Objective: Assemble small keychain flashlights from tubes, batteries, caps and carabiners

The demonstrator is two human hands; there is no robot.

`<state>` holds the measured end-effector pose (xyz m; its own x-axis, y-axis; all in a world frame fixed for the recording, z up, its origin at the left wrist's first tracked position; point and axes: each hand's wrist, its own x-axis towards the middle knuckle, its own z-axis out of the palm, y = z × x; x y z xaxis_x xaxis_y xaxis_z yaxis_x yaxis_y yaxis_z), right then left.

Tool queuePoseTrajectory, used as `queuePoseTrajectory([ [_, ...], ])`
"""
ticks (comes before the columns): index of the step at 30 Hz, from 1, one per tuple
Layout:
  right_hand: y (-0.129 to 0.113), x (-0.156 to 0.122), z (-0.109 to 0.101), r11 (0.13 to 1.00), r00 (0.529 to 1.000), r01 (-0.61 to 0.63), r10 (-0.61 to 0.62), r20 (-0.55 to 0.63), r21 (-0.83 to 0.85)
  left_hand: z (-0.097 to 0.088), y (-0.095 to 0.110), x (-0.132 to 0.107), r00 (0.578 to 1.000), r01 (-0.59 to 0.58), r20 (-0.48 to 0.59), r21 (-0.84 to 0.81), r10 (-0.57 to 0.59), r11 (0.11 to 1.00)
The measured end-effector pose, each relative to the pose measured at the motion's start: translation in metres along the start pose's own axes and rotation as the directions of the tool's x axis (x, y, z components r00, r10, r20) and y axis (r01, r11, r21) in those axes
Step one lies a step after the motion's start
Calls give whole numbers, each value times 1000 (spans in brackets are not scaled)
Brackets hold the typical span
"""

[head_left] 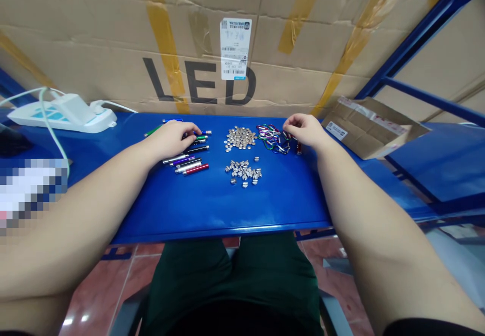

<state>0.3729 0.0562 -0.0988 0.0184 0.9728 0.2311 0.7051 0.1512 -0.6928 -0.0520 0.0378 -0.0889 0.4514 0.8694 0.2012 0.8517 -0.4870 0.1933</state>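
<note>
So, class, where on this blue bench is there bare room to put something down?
Free: the strip of the blue bench in front of the pens and lower silver pile, reaching right below the right hand. Crowded: the back row, around the left hand, upper silver discs and carabiners.

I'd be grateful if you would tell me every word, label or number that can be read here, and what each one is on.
"LED": large black letters on the cardboard carton, partly crossed by yellow tape.
White barcode label on that carton: print too small to read.
White label on the flattened cardboard box: too small to read.
</note>
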Motion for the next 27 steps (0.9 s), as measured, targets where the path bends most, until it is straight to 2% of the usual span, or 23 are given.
queuePoseTrajectory([
  [8, -1, 0, 1, 1000, 1000, 7, -7, 14, -3, -6, 6, -1, 999, 43, 24, -31, -42, 999],
  [12, -1, -1, 1, 1000, 1000, 1, -1, 18, 3, -8, 10, -3, 988, 63, -134, -83, -74, 995],
  [15, -2, -1, 1, 1000, 1000, -3, 3, 18, 1, -10, 15, -6, 955, 81, -256, -257, -149, 963],
  [18, -2, -1, 1, 1000, 1000, -1, 1, 21, -3, -11, 22, -7, 933, 4, -314, -475, -174, 880],
  [20, -2, -1, 1, 1000, 1000, 5, -4, 24, -7, -11, 26, -7, 931, -53, -322, -590, -174, 806],
  [23, -1, -1, 0, 1000, 999, 18, -18, 33, -9, -10, 29, -6, 944, -65, -279, -682, -177, 728],
  [27, -3, -1, 1, 999, 998, 49, -48, 37, -15, -6, 31, -7, 968, -77, -225, -677, -107, 732],
])
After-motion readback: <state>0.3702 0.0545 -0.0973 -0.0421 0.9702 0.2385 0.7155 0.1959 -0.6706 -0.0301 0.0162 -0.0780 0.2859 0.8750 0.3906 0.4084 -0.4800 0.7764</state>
